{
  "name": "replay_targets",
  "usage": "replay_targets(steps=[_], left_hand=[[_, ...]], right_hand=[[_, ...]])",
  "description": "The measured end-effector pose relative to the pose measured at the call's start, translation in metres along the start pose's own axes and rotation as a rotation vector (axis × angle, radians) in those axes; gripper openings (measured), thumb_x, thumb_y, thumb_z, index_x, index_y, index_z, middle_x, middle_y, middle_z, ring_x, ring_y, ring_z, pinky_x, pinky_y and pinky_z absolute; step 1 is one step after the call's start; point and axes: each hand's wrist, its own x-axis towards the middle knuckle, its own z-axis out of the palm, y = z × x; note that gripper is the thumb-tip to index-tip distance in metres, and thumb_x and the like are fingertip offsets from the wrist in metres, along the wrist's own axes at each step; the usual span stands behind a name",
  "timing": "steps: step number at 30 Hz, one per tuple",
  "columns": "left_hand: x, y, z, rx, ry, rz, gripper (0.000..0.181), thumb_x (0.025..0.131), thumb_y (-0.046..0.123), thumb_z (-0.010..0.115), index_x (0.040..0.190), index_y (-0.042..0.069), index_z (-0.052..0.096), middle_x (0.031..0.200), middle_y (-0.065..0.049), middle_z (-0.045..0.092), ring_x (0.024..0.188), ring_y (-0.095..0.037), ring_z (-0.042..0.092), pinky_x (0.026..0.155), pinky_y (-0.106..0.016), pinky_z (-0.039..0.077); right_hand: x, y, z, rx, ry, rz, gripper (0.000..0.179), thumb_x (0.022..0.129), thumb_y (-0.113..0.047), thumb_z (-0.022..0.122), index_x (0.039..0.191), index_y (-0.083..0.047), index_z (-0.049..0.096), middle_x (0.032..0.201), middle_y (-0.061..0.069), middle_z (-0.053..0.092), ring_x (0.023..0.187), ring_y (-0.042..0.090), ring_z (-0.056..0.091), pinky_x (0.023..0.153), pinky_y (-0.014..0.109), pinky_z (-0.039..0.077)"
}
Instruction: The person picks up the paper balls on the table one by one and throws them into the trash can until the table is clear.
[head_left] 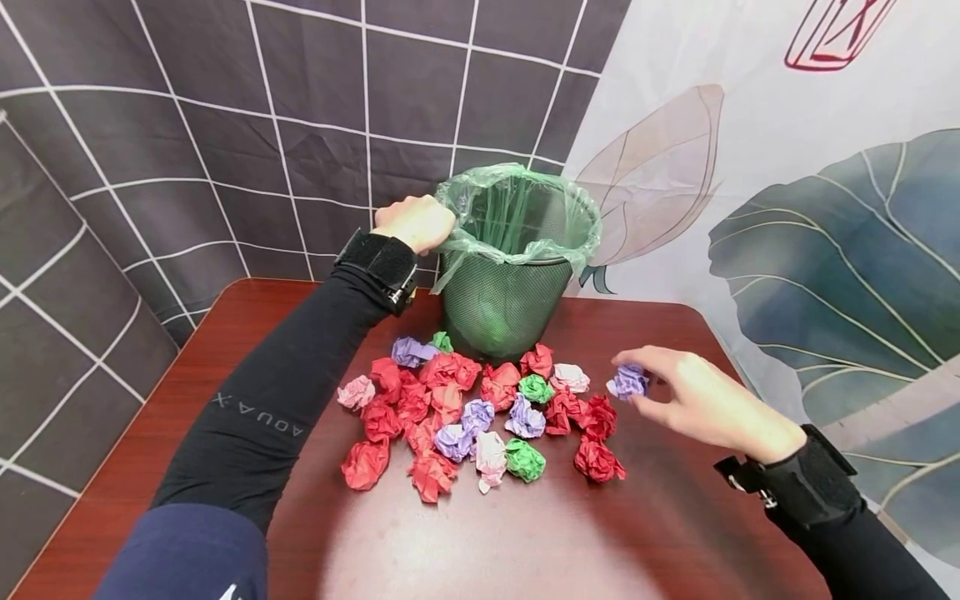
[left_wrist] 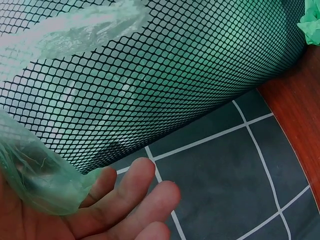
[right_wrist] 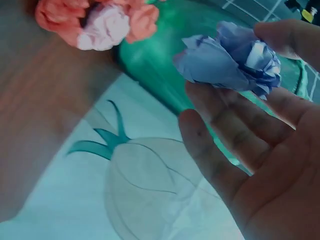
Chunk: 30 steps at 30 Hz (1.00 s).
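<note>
At the back of the table stands a mesh trash can (head_left: pixel 502 300) lined with a translucent green plastic bag (head_left: pixel 558 237). My left hand (head_left: pixel 416 223) holds its left rim, with curled fingers (left_wrist: pixel 142 172) beside a fold of the bag in the left wrist view. Off to the right, my right hand (head_left: pixel 693 396) pinches a crumpled purple paper ball (head_left: pixel 628 382) between thumb and fingers. The right wrist view has this paper ball (right_wrist: pixel 230 62) held at the fingertips, the other fingers loosely bent below it.
Several crumpled paper balls lie in front of the trash can: red (head_left: pixel 365 464), green (head_left: pixel 525 460), pink (head_left: pixel 356 392) and purple (head_left: pixel 525 417). The brown table (head_left: pixel 525 542) meets a grey tiled-pattern backdrop (head_left: pixel 315 75) and a white one with painted leaves (head_left: pixel 840 250).
</note>
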Motion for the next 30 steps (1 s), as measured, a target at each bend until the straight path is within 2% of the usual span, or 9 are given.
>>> replay_targets(steps=[5,10,13,16,18,20,30], left_hand=[[0.0,0.0,-0.001,-0.004,-0.004,0.005,0.03,0.092,0.029,0.034,0.095,0.018,0.062,0.082,-0.005,0.071,0.086,-0.024,0.065,0.091,-0.05,0.048],[0.001,-0.001,-0.002,0.009,-0.007,-0.008,0.031,0.092,0.029,0.034,0.096,0.018,0.062,0.086,-0.005,0.071,0.086,-0.023,0.066,0.091,-0.05,0.048],[0.0,-0.001,-0.002,0.016,-0.007,0.001,0.041,0.093,0.033,0.033,0.112,0.016,0.066,0.112,-0.01,0.071,0.105,-0.028,0.066,0.095,-0.052,0.047],[-0.001,-0.001,-0.002,0.025,-0.006,0.013,0.054,0.095,0.036,0.031,0.133,0.014,0.061,0.139,-0.013,0.06,0.126,-0.034,0.058,0.099,-0.056,0.043],[-0.001,-0.001,-0.001,0.034,-0.006,0.017,0.059,0.095,0.038,0.031,0.142,0.013,0.055,0.149,-0.013,0.053,0.133,-0.036,0.053,0.101,-0.057,0.041],[0.0,-0.001,-0.001,0.043,-0.005,0.018,0.059,0.094,0.038,0.032,0.141,0.013,0.056,0.148,-0.013,0.053,0.132,-0.036,0.053,0.101,-0.058,0.041],[0.0,-0.001,-0.003,0.081,-0.013,0.01,0.06,0.094,0.04,0.032,0.142,0.013,0.055,0.15,-0.012,0.052,0.132,-0.035,0.052,0.102,-0.056,0.039]], right_hand=[[0.014,-0.004,-0.02,-0.044,0.107,-0.044,0.046,0.082,-0.014,0.08,0.125,-0.017,0.063,0.108,-0.01,0.066,0.089,0.003,0.058,0.08,0.02,0.049],[0.032,-0.009,-0.044,-0.066,0.197,-0.093,0.052,0.081,-0.013,0.081,0.129,-0.016,0.062,0.109,-0.006,0.067,0.091,0.002,0.061,0.081,0.014,0.047],[0.041,-0.014,-0.06,-0.072,0.24,-0.112,0.055,0.08,-0.011,0.081,0.131,-0.015,0.061,0.11,-0.003,0.068,0.093,0.005,0.062,0.084,0.008,0.043],[0.049,-0.018,-0.076,-0.072,0.288,-0.122,0.056,0.08,-0.008,0.08,0.132,-0.013,0.062,0.114,0.002,0.068,0.093,0.009,0.061,0.084,0.009,0.041],[0.054,-0.019,-0.084,-0.071,0.312,-0.129,0.056,0.079,-0.007,0.08,0.132,-0.012,0.062,0.114,0.004,0.068,0.091,0.011,0.06,0.083,0.011,0.042],[0.059,-0.02,-0.091,-0.071,0.333,-0.135,0.055,0.079,-0.007,0.08,0.132,-0.011,0.062,0.114,0.004,0.069,0.09,0.011,0.059,0.081,0.016,0.043],[0.088,-0.024,-0.104,-0.045,0.358,-0.185,0.057,0.08,-0.005,0.08,0.134,-0.012,0.062,0.115,0.004,0.069,0.089,0.01,0.059,0.083,0.013,0.043]])
